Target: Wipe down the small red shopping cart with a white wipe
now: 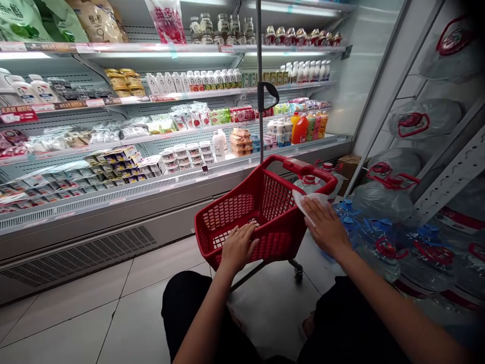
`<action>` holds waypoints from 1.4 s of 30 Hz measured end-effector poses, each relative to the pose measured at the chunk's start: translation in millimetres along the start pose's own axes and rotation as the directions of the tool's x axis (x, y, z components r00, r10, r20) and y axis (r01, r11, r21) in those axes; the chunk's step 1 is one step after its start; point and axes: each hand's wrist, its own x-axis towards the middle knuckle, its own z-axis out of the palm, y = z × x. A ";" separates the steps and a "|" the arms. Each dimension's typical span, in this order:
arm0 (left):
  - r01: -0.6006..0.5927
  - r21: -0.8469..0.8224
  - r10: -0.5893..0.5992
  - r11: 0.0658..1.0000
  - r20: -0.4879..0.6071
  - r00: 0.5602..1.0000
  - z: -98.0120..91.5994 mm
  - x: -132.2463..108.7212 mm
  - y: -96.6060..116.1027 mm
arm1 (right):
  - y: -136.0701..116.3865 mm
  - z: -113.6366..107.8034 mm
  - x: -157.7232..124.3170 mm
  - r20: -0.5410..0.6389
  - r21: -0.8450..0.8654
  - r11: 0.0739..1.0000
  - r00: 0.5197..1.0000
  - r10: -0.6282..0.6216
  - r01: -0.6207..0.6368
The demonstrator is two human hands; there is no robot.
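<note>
A red plastic shopping cart with lattice walls stands before me on the tiled floor. My left hand is on its near rim, the fingers over the edge and the thumb on the outer side. Under my right hand is a white cloth, pressed to the cart's upper edge close to the handle end. The fingers lie nearly straight across the cloth and hide part of it. Inside, the cart's basket shows its bare lattice bottom. One caster wheel is visible below.
A refrigerated display case full of packaged dairy and drinks runs behind the cart. Large water bottles crowd the floor and rack on my right. A grey pole rises behind the cart. My knees are close below.
</note>
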 end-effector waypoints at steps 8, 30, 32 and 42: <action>-0.020 0.028 0.017 0.999 0.110 0.994 7.7 16.2 7.5 | -63.8 41.9 16.7 0.073 0.132 0.966 0.970 -0.234 0.223; 0.001 0.095 0.000 0.995 -0.002 1.000 -5.1 -42.5 -28.3 | -18.3 64.7 42.5 0.160 0.159 0.982 0.979 -0.129 0.103; 0.046 0.080 -0.045 0.996 -0.015 0.999 -3.6 -44.8 -33.6 | -13.4 69.2 49.5 0.165 0.151 0.986 0.982 -0.093 0.068; 0.086 -0.004 -0.086 0.996 -0.039 0.996 22.4 -39.5 1.6 | -156.8 35.2 -12.1 0.089 0.415 0.857 0.924 -0.372 0.306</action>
